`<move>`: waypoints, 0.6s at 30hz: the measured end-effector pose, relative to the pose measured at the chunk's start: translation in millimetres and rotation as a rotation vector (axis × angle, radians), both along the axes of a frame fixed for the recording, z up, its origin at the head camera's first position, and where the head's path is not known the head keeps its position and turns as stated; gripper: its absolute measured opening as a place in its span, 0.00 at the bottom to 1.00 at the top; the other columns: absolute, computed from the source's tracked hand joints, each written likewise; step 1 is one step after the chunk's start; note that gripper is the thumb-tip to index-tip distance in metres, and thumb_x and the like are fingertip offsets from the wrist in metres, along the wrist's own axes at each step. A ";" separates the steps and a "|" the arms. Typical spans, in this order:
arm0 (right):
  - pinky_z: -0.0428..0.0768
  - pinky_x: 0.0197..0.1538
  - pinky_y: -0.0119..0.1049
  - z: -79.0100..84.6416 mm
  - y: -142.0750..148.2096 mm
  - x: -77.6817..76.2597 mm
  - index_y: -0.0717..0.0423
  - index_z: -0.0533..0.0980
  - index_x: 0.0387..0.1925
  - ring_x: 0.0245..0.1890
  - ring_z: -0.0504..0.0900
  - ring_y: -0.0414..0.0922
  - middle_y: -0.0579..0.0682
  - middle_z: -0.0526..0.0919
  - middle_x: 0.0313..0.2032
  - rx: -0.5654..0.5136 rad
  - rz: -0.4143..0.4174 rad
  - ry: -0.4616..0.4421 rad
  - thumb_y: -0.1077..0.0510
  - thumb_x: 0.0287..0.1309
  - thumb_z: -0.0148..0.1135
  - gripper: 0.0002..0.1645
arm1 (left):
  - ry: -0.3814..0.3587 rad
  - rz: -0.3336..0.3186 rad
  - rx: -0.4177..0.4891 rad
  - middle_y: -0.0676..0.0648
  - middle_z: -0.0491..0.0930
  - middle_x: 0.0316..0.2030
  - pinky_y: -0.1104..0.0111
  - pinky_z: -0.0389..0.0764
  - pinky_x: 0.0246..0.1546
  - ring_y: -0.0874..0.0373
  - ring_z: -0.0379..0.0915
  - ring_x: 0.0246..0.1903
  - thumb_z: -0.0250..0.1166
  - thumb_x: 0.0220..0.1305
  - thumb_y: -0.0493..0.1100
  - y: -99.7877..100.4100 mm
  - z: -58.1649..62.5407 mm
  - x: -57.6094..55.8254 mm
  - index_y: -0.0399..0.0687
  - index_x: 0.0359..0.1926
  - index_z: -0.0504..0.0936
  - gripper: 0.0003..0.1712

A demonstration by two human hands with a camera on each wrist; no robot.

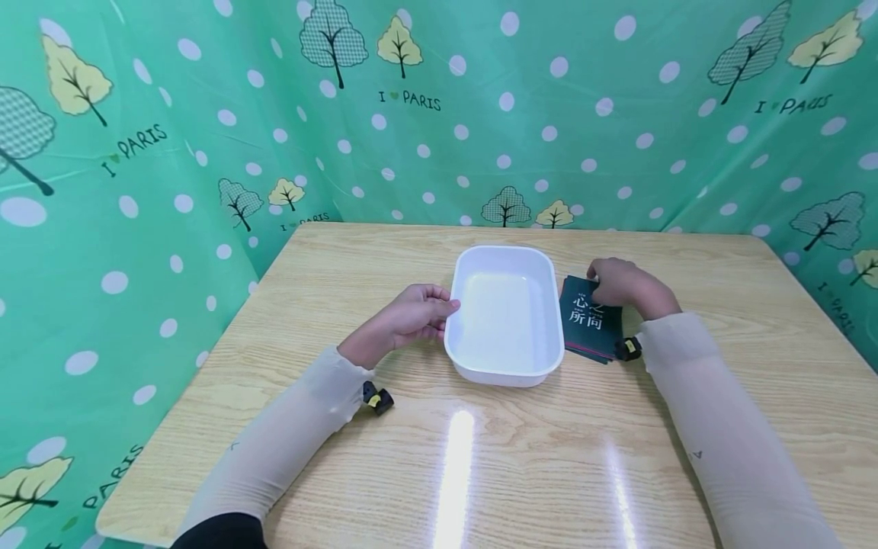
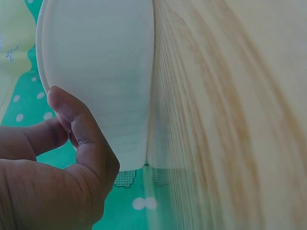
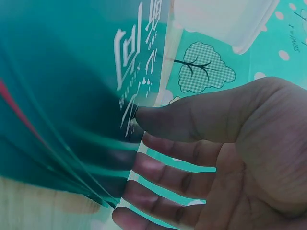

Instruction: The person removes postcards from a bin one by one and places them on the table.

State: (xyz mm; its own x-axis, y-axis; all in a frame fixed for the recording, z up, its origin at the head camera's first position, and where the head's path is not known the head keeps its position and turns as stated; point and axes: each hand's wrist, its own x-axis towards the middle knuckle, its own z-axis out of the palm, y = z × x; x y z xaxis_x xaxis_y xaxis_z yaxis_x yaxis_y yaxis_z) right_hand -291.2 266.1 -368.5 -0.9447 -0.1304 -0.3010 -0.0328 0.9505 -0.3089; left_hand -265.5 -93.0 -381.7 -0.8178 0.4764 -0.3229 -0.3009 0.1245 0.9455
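A white plastic tub (image 1: pixel 504 324), rectangular with rounded corners, stands on the table with nothing inside. My left hand (image 1: pixel 414 314) holds its left side at the rim. In the left wrist view, the fingers of the left hand (image 2: pixel 72 167) meet the rim of the tub (image 2: pixel 96 72). Just right of the tub lies a small stack of dark green booklets (image 1: pixel 583 326) with white characters and a pink edge showing. My right hand (image 1: pixel 627 284) grips the stack's far right edge. The right wrist view shows the thumb over the booklets (image 3: pixel 72 86) and the fingers of the right hand (image 3: pixel 230 139) along their edge.
The light wood table (image 1: pixel 384 473) reflects bright light streaks near the front. A green patterned cloth (image 1: pixel 446 114) hangs behind the table and at its sides. Small black cameras (image 1: pixel 377 398) are worn at both wrists.
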 end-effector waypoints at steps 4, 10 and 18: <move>0.75 0.50 0.57 2.4 -0.2 2.2 0.71 0.66 0.60 0.44 0.71 0.60 0.70 0.72 0.52 0.019 0.010 0.032 0.66 0.58 0.58 0.28 | -0.001 -0.005 0.002 0.43 0.78 0.34 0.67 0.80 0.29 0.56 0.77 0.27 0.59 0.71 0.39 0.2 -0.3 -0.4 0.36 0.49 0.68 0.12; 0.75 0.49 0.58 10.7 -2.6 5.5 0.69 0.68 0.59 0.45 0.74 0.59 0.68 0.74 0.51 0.047 0.053 0.136 0.61 0.65 0.54 0.24 | 0.006 -0.010 0.003 0.43 0.78 0.34 0.68 0.80 0.28 0.56 0.77 0.27 0.59 0.71 0.39 2.0 -1.5 -1.8 0.36 0.49 0.68 0.13; 0.79 0.43 0.50 24.8 -27.6 23.7 0.67 0.76 0.51 0.39 0.76 0.53 0.60 0.80 0.41 -0.030 0.166 0.346 0.59 0.70 0.52 0.16 | 0.002 -0.023 -0.015 0.43 0.78 0.34 0.66 0.80 0.29 0.56 0.77 0.27 0.59 0.72 0.40 4.1 -2.0 -3.9 0.37 0.48 0.70 0.11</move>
State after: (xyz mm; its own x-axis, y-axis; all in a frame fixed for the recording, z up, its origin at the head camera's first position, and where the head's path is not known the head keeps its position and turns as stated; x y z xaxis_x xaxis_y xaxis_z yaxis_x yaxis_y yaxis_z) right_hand -267.5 238.5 -343.7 -0.9551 -0.2938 0.0376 -0.2923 0.9145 -0.2799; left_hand -269.4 -88.9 -383.7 -0.8070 0.4907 -0.3287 -0.2962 0.1453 0.9440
